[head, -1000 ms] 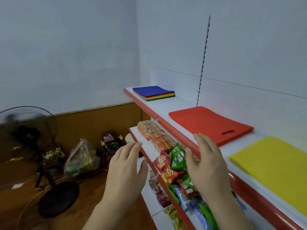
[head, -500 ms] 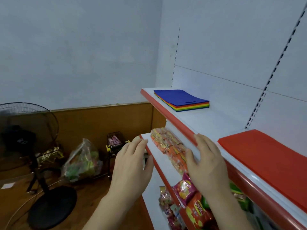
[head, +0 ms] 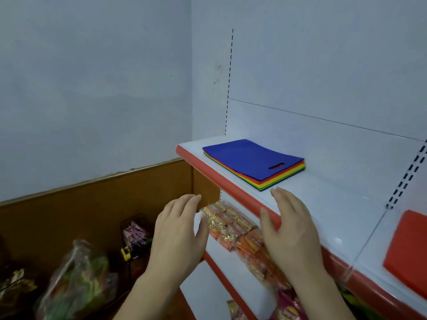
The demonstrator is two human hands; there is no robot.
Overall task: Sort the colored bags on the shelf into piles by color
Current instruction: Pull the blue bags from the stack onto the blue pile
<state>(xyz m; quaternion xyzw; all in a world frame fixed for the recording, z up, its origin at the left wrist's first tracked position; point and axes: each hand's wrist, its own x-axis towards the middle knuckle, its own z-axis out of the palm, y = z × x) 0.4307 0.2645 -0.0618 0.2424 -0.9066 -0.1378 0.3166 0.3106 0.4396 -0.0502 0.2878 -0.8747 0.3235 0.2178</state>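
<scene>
Bag stack [head: 250, 162] now nearer both hands (empty, fingers straight).

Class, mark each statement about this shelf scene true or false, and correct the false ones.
1. A blue bag tops the mixed stack. True.
2. The right hand grips a bag. False: it is open and holds nothing.
3. The left hand holds nothing. True.
4. The stack lies on the floor. False: it lies on the top shelf.
5. A red bag lies on the same shelf. True.
</scene>
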